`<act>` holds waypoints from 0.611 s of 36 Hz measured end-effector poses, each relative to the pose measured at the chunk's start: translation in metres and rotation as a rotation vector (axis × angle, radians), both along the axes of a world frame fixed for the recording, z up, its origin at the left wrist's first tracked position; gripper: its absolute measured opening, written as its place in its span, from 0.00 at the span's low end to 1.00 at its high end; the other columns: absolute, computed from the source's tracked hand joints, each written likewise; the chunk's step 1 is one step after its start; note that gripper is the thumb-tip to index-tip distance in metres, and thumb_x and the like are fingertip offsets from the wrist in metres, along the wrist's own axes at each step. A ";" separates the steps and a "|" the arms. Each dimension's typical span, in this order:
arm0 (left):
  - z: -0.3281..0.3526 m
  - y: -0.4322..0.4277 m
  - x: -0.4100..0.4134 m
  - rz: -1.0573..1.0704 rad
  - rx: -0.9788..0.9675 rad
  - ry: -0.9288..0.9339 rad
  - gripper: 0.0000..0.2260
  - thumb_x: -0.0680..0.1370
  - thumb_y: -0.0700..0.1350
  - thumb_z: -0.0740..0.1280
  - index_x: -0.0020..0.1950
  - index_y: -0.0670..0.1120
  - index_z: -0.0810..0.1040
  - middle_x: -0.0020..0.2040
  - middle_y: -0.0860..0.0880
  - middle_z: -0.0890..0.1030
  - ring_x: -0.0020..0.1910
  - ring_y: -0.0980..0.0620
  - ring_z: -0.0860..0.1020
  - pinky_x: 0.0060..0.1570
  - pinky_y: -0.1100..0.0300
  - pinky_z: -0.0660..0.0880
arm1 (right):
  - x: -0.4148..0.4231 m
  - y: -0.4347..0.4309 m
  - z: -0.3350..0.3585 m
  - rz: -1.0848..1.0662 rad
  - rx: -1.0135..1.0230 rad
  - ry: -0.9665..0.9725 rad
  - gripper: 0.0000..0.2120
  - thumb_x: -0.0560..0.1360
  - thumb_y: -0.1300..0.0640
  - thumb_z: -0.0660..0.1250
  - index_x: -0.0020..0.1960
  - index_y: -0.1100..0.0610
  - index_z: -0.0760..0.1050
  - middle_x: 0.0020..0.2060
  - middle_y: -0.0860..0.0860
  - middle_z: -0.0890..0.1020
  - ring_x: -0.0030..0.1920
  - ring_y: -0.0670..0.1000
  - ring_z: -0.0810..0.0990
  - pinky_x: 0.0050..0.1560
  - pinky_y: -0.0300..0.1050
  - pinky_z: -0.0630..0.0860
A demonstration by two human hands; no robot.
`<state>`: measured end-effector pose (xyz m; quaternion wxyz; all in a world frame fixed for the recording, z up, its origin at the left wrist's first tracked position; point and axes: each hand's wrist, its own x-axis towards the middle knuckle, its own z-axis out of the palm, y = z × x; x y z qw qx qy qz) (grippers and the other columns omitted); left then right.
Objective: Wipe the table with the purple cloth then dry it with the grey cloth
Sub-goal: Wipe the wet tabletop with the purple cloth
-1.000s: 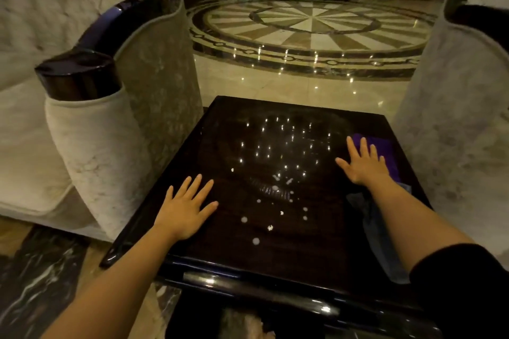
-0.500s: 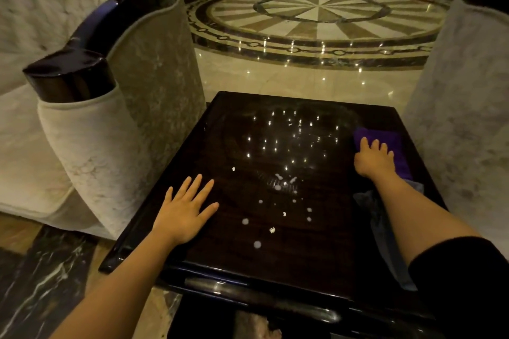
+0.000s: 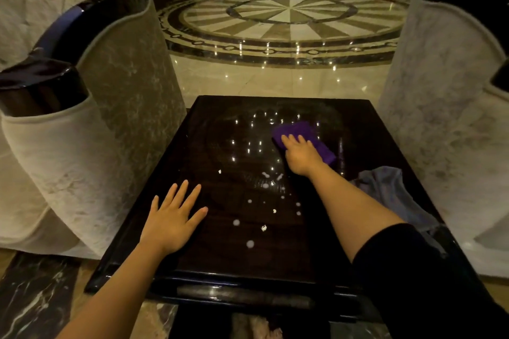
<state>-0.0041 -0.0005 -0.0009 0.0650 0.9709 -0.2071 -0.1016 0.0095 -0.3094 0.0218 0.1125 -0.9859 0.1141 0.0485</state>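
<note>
Your right hand [image 3: 301, 157] has dragged the folded purple cloth [image 3: 305, 137] from the right edge of the dark glossy wooden surface [image 3: 220, 256] inward to the far middle, fingers flat and pressing down on it rather than closed round it. So the wet wipe has begun, but the white droplets [image 3: 250, 243] nearer you look untouched. Your left hand [image 3: 172, 221] rests open, palm down, near the left corner. The crumpled grey cloth [image 3: 391, 192] lies at the right edge, unused. No brand or writing can be read.
</note>
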 end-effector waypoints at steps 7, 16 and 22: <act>0.002 0.001 -0.002 0.004 0.008 0.006 0.28 0.79 0.60 0.47 0.72 0.53 0.35 0.77 0.52 0.39 0.75 0.52 0.37 0.74 0.47 0.38 | 0.017 0.053 -0.002 0.201 0.136 -0.006 0.25 0.78 0.63 0.50 0.73 0.54 0.50 0.75 0.55 0.52 0.75 0.57 0.48 0.73 0.52 0.46; 0.004 0.000 -0.001 0.004 0.023 0.014 0.28 0.79 0.60 0.47 0.74 0.55 0.40 0.77 0.51 0.40 0.75 0.52 0.38 0.74 0.47 0.39 | 0.008 0.086 -0.002 0.422 0.232 0.030 0.21 0.80 0.62 0.48 0.72 0.53 0.55 0.75 0.51 0.55 0.75 0.53 0.48 0.73 0.49 0.44; 0.005 0.000 0.000 -0.005 0.033 0.033 0.27 0.80 0.57 0.47 0.75 0.54 0.40 0.77 0.51 0.40 0.75 0.52 0.38 0.73 0.47 0.39 | -0.019 0.093 -0.002 0.472 0.349 0.009 0.20 0.79 0.64 0.50 0.70 0.54 0.61 0.73 0.51 0.60 0.74 0.51 0.50 0.73 0.47 0.44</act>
